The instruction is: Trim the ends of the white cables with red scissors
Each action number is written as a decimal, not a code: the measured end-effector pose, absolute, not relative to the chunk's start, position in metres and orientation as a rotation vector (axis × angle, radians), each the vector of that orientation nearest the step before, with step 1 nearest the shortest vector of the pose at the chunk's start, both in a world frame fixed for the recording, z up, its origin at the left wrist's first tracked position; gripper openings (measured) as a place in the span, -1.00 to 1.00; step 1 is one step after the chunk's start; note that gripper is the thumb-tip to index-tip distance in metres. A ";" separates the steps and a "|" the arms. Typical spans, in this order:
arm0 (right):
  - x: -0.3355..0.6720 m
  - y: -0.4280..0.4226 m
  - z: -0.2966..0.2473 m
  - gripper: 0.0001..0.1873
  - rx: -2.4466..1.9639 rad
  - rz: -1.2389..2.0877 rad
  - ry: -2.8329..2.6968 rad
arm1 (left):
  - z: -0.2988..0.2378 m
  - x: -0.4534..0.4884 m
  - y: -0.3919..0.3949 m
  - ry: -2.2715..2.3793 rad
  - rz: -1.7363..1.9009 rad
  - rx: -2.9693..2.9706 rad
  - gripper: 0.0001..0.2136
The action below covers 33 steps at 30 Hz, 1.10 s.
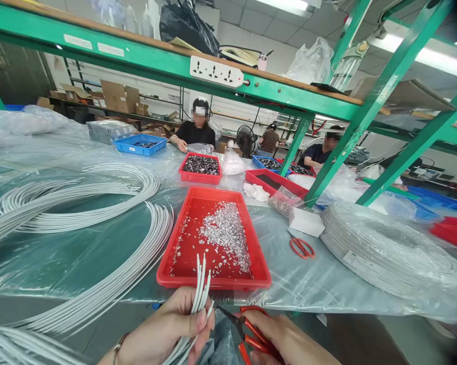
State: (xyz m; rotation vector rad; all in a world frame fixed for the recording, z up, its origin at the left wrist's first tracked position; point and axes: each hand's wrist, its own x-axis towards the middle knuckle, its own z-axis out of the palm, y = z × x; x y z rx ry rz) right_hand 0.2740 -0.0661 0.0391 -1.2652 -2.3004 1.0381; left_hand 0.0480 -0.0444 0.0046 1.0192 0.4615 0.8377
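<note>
My left hand [183, 324] is closed around a bundle of thin white cables [201, 284]. Their cut ends point up, in front of the near rim of a red tray [169, 256]. In that tray lies a heap of small shiny metal pieces [228, 230], with loose ones scattered beside it. My right hand [289, 337] grips red-handled pliers [257, 334]. The dark jaws of the pliers point left at the fingers of my left hand, close to the cables. Whether the jaws touch a cable, I cannot tell.
Loops of white cable [137, 274] spread over the left side of the table. At right are red-handled scissors [302, 247], a white box [306, 222] and a large wrapped cable coil [388, 248]. A green shelf frame [300, 147] slants overhead. Several people sit beyond.
</note>
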 end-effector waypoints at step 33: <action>0.197 -0.036 -0.021 -0.63 -0.677 1.617 -1.169 | -0.011 0.056 -0.046 0.685 0.970 1.277 -0.52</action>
